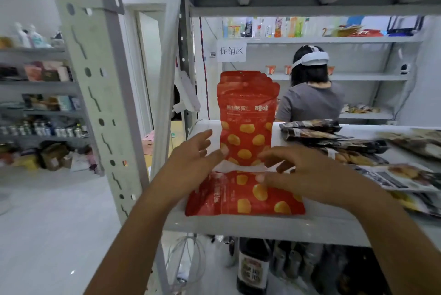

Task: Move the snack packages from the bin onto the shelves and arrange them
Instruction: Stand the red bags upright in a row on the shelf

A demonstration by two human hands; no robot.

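Outstretched left grip (191, 155), right grip (298, 170), fingers relaxed

red pouch (247, 115): upright on shelf (238, 225) | second red pouch (243, 197): flat before it | dark packs (334, 139): stacked right

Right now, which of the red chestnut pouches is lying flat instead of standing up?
The front chestnut pouch lies flat at the shelf edge. The other chestnut pouches stand upright right behind it.

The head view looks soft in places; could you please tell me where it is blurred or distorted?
In the head view, the dark packages at the right edge smear with blur; the upright red pouch is fairly sharp; the shelf post leans from wide-angle distortion.
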